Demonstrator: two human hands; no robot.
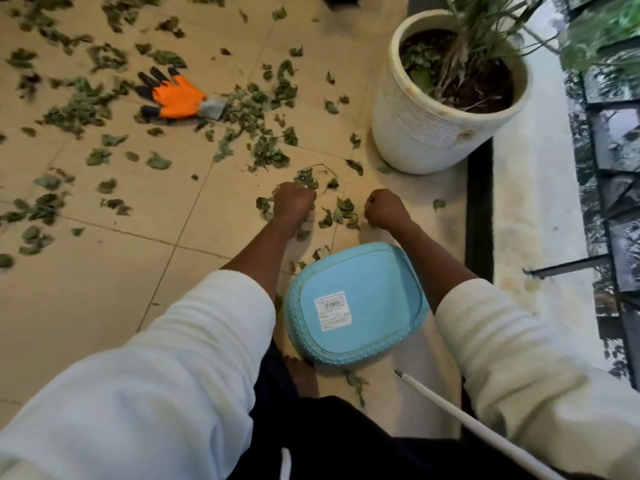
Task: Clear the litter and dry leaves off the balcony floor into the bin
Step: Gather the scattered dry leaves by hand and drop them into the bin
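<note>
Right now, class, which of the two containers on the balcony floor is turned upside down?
The light blue basket between the person's forearms: its flat base with a barcode label faces up. The white plant pot stands upright, open top showing soil and a plant.

Blue bin (pixel 360 306); orange glove (pixel 176 98) (black-tipped)

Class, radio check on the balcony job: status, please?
Left hand and right hand fisted among leaves. Blue bin upside down, nothing binned. Orange glove lying in the litter.
</note>
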